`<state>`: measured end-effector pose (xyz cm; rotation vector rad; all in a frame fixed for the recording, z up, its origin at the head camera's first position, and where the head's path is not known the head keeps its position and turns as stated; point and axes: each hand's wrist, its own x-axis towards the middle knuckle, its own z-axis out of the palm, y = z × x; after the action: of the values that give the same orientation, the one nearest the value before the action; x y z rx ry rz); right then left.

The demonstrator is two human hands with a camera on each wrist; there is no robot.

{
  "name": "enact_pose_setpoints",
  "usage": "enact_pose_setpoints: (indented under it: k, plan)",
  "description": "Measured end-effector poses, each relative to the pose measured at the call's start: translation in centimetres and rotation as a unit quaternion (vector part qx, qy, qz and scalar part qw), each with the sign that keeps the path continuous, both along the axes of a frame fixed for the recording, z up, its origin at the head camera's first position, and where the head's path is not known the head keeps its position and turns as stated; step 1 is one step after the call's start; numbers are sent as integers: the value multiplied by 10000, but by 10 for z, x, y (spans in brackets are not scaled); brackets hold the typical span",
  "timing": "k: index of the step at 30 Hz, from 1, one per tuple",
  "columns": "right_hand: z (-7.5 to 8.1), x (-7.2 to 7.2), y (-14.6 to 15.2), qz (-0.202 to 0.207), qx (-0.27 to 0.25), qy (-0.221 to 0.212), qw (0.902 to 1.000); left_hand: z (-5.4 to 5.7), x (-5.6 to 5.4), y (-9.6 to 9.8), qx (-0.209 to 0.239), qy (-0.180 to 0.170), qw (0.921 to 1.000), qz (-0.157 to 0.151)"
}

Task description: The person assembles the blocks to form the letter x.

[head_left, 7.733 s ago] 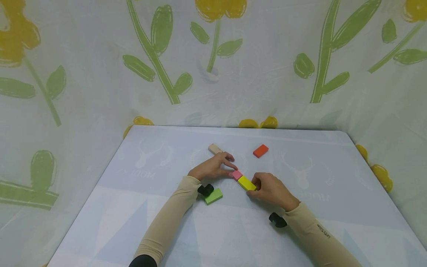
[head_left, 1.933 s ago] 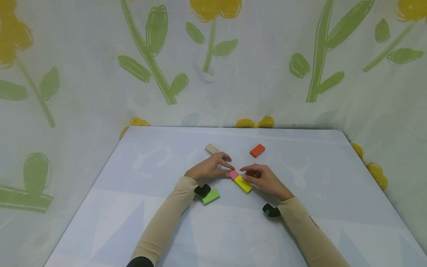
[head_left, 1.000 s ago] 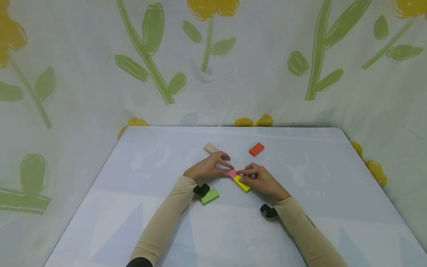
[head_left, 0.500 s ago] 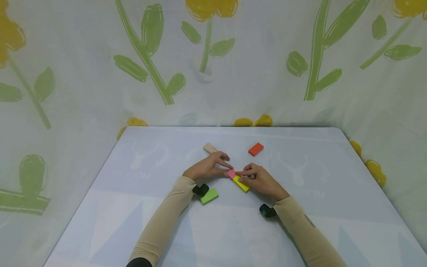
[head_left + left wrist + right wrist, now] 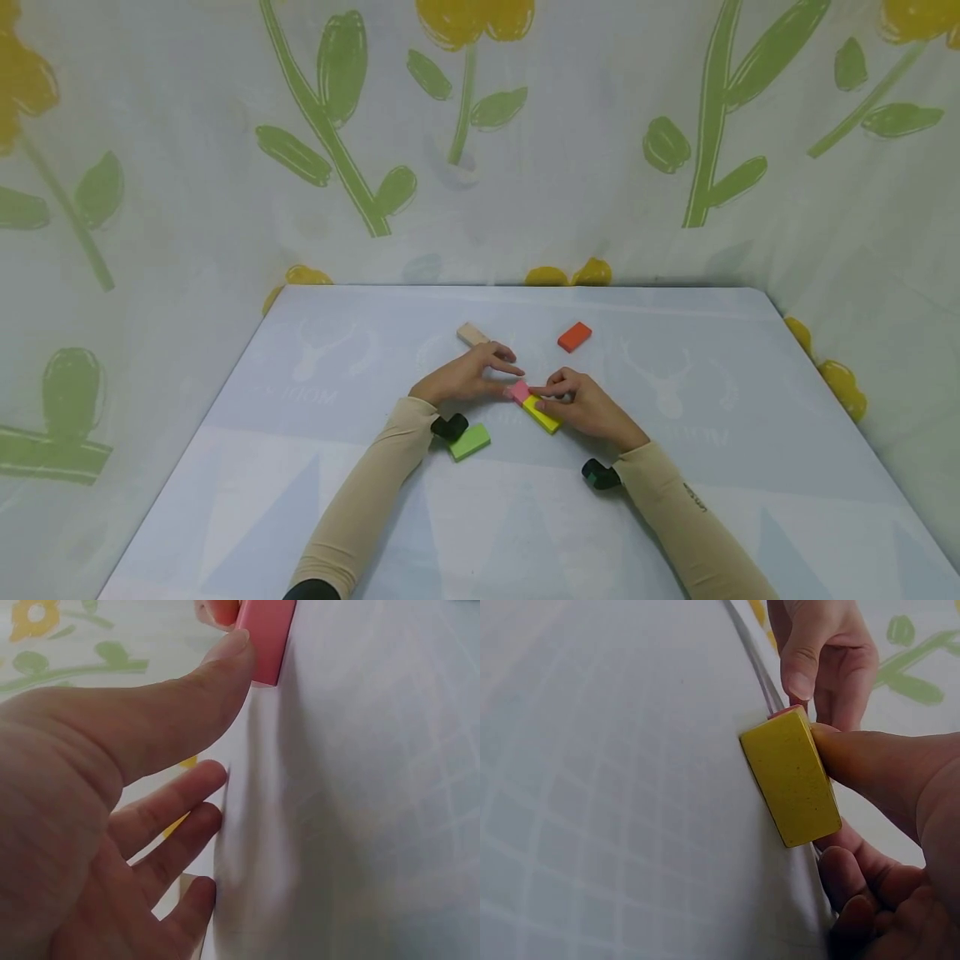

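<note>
A pink wooden block (image 5: 521,390) lies end to end with a yellow block (image 5: 539,413) on the table. My left hand (image 5: 468,375) is at the pink block's left end, its thumb (image 5: 232,649) touching it. The left index finger reaches just past the block's far corner; the other fingers spread loosely. From the right, my right hand (image 5: 588,408) rests its thumb (image 5: 836,754) on the yellow block. Its index finger extends to the pink block's right side, while the other fingers curl beneath. The yellow end face shows in the right wrist view, hiding most of the pink block.
Near the left wrist lies a green block (image 5: 471,442), partly under the wrist camera. A plain wooden block (image 5: 471,333) lies beyond the left hand, and an orange-red block (image 5: 574,337) farther right. Flower-patterned curtains (image 5: 570,167) border the table (image 5: 480,533).
The right hand has moved from the yellow block's near end up to the joint with the pink one. Just now the left index finger has lifted slightly and the pink block has turned a little.
</note>
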<state>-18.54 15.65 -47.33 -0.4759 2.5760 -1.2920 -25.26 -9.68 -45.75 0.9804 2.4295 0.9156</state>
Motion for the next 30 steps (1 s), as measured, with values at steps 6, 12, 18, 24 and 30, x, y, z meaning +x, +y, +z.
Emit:
enact_pose_setpoints:
  k: [6,12,18,24,30]
  plan:
    - [3,1,-1,0,41,-10,10000,2,1,-2,155,148,9998,32]
    - [3,1,-1,-47,140,-148,9998,7,1,-7,436,230,9988,-42]
    - [3,0,1,-124,179,-179,9996,19,1,-13,921,321,9950,215]
    - [2,-1,1,-166,209,-237,9994,27,5,-16,1176,552,9906,439]
    - [3,0,-1,-199,186,-336,9991,35,15,-25,1317,794,9849,794]
